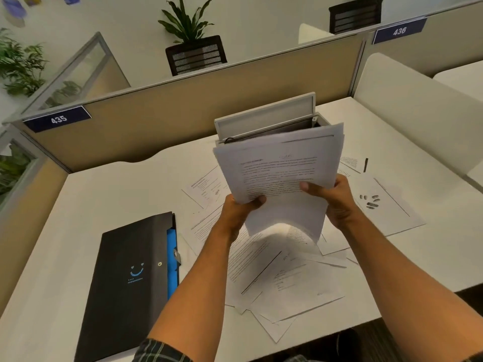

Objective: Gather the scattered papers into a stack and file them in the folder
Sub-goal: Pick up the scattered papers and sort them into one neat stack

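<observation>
White paper stack (279, 173) upright, long axis vertical, between both hands

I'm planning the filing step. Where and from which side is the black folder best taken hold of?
Probably the black folder is best gripped at its right long edge, approached from the right. It lies flat and closed on the desk, and that edge shows the blue inner pockets and clasp, so it opens there.

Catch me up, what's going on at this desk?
A person holds a stack of papers up over the desk, left hand and right hand gripping its sides. More loose sheets lie scattered underneath. The black folder lies closed on the left, untouched, so nothing is filed yet.
</observation>
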`<state>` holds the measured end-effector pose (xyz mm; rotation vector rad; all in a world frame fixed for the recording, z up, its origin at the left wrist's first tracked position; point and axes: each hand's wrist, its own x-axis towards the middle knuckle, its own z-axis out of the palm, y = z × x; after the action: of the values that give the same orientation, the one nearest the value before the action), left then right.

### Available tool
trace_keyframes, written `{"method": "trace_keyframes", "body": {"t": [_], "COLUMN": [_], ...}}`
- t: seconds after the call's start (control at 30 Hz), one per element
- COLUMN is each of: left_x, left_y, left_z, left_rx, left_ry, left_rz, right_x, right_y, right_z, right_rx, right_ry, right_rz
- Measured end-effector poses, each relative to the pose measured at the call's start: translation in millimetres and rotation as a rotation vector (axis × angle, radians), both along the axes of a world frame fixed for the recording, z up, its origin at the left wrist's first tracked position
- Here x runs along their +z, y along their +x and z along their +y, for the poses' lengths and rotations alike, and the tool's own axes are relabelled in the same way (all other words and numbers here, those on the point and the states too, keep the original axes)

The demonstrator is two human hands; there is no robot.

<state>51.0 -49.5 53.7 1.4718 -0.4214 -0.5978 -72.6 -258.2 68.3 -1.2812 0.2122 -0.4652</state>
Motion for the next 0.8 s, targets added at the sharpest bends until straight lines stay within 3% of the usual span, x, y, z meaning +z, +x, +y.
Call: {"method": "trace_keyframes", "body": {"t": [0.07,0.2,0.43,0.57,0.8], "left_x": [-7,-34,-45,-54,-65], "left_y": [-1,-6,6,15,29], "left_z": [-1,-2,-11,-18,-35], "left_rx": [-0.016,0.076,0.111,0.199,0.254], "left_ry": [0.013,0.196,0.306,0.57,0.938], "left_rz": [-0.014,0.037,0.03,-0.2,-0.434], "right_x": [-5,-31,-55,-74,-109], "right_y": [-5,-12,-16,-25,-42], "right_z": [-5,-6,-26,-51,-69], "right_rx": [0.044,0.038,-0.359,-0.531,-0.447], "right_ry": [0.004,-0.034,-0.019,0.015,0.018], "right_rz": [-0.026,0.107,0.262,0.343,0.507]}}
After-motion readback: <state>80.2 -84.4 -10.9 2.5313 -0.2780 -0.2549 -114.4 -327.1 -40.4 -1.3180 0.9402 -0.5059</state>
